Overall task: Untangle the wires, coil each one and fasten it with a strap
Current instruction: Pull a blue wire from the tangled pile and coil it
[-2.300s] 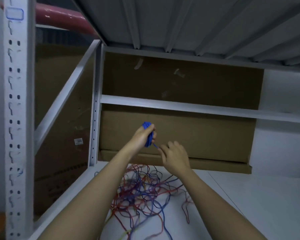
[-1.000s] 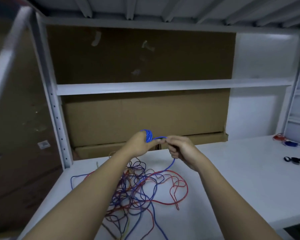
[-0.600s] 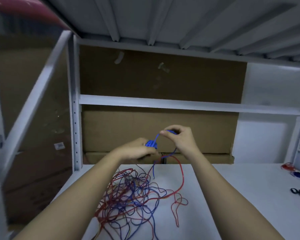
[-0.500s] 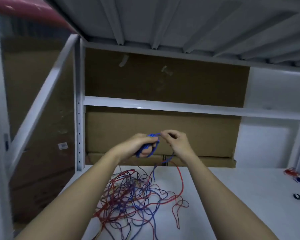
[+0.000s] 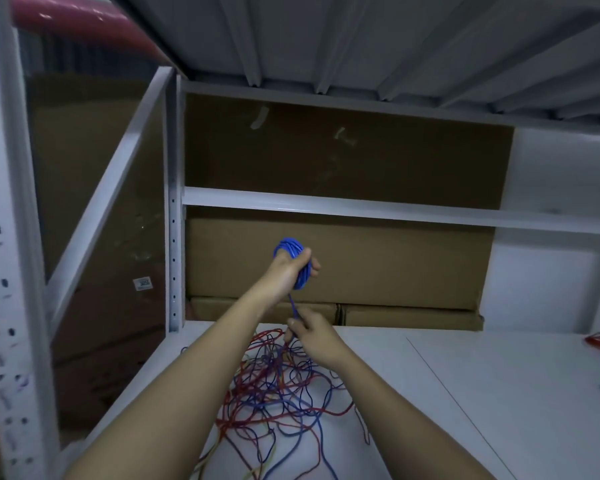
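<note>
A coil [image 5: 293, 261] is held in the left hand [image 5: 284, 275], above the right hand [image 5: 314, 336]. Tangled wires [image 5: 278, 386] are spread on the shelf [image 5: 465, 393] below, before stacked boxes [image 5: 378, 265].

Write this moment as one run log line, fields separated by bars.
left hand grips blue coil | right hand pinches blue wire below coil | tangle on shelf | no strap yet

place: storeroom / warehouse bay
evidence: white metal rack [image 5: 6, 237] with slotted uprights, cardboard boxes [image 5: 336, 265] stacked behind, red pipe [image 5: 84, 22] overhead, bare white shelf [image 5: 482, 393] as worktop
</note>
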Demonstrator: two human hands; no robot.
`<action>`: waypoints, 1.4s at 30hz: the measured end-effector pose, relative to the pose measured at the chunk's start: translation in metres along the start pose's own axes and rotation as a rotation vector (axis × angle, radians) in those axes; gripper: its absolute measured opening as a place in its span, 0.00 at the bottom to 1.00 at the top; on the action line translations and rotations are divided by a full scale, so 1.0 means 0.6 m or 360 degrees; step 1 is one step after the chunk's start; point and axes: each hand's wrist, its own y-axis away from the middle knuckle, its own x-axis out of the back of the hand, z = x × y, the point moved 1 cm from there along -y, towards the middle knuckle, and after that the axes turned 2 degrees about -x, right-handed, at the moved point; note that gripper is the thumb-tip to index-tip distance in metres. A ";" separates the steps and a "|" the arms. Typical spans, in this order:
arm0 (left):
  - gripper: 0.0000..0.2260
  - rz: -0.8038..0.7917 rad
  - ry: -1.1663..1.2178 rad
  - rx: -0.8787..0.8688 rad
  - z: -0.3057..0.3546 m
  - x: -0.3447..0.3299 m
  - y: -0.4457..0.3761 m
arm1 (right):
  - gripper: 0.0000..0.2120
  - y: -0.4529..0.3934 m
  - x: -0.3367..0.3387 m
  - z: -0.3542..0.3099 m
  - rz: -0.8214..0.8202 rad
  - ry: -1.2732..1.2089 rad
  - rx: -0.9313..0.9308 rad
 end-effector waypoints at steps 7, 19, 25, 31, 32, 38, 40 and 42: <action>0.19 -0.0313 -0.1222 0.0272 -0.096 -0.002 0.023 | 0.06 0.009 0.008 0.004 -0.0122 0.0415 0.0120; 0.24 -0.0751 -0.1655 0.0424 -0.139 0.004 0.041 | 0.06 -0.005 0.015 0.047 -0.0064 0.0862 0.0286; 0.15 -0.0751 -0.1581 0.0373 -0.139 0.055 0.050 | 0.10 -0.009 0.036 0.027 -0.0103 0.0321 0.0059; 0.18 -0.0389 -0.1154 0.0225 -0.129 0.114 0.074 | 0.09 -0.013 0.052 0.078 0.0831 0.0375 -0.0152; 0.18 -0.0342 -0.1115 0.0236 -0.124 0.124 0.077 | 0.10 -0.015 0.055 0.088 0.0949 0.0332 -0.0197; 0.17 -0.0237 -0.1043 0.0288 -0.107 0.137 0.076 | 0.20 -0.040 0.040 0.092 0.0365 0.0832 -0.0467; 0.17 -0.0238 -0.1069 0.0290 -0.105 0.127 0.073 | 0.20 -0.041 0.034 0.053 0.0412 0.0695 -0.0239; 0.17 -0.0234 -0.1068 0.0297 -0.103 0.111 0.070 | 0.17 -0.028 0.034 0.009 0.0442 0.0141 -0.0028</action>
